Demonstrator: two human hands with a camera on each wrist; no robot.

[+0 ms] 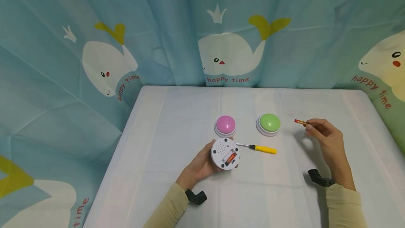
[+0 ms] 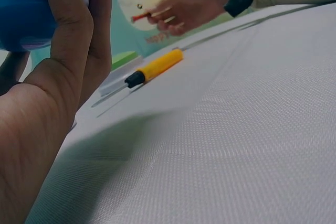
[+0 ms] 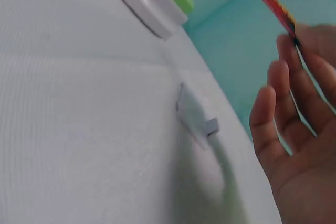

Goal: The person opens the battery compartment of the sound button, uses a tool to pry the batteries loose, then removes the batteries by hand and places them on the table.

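Battery (image 1: 300, 122) sticks out from the right hand (image 1: 329, 143), which pinches its end, while the left hand (image 1: 202, 164) grips an upturned white device (image 1: 218, 156) with a second battery (image 1: 231, 158) in its compartment (image 1: 226, 156). Between the hands lie a yellow-handled screwdriver (image 1: 265, 149) and a green-domed unit (image 1: 270, 122); a pink-domed unit (image 1: 226, 125) sits just beyond the left.

Round device (image 1: 225, 153): dome turned out of sight from above, cut off in left wrist view. Left grip (image 1: 202, 164): fingers mostly behind it. Loose battery (image 1: 300, 122): right end covered by right grip (image 1: 329, 143), print too small to read. Pale piece (image 3: 193, 113) on counter (image 1: 180, 115): blurred, can't tell what.
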